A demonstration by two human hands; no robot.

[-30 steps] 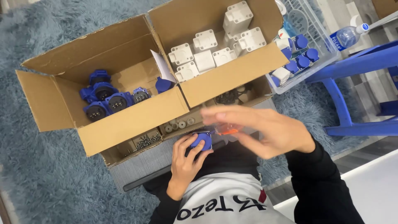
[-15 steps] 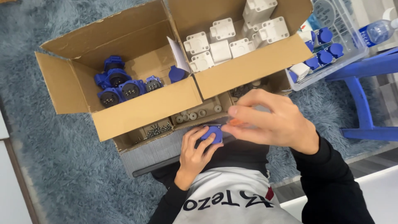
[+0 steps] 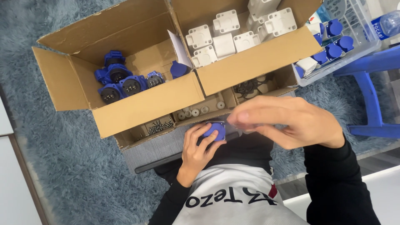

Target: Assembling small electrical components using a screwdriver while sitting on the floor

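My left hand (image 3: 196, 152) grips a small blue socket part (image 3: 215, 131) just above my lap, at the near edge of the parts tray. Just right of it hovers my right hand (image 3: 291, 121), closer to the camera. Its fingertips are pinched together right beside the blue part, and they hide what they hold. Behind both hands stands an open cardboard box (image 3: 146, 106). Its left half holds several blue sockets (image 3: 121, 81) and its right half several white housings (image 3: 225, 35).
A low tray under the box holds black screws (image 3: 158, 125), small white round parts (image 3: 193, 112) and black rings (image 3: 250, 85). At the right are a clear basket (image 3: 366, 41) of blue caps (image 3: 333, 41), a blue stool (image 3: 375, 96) and a bottle (image 3: 389, 23). A shaggy grey-blue rug (image 3: 62, 166) lies below.
My right hand has drifted right and closed its fingertips next to the blue part. The small orange thing seen in its fingers earlier is now hidden. My left hand keeps hold of the blue part.
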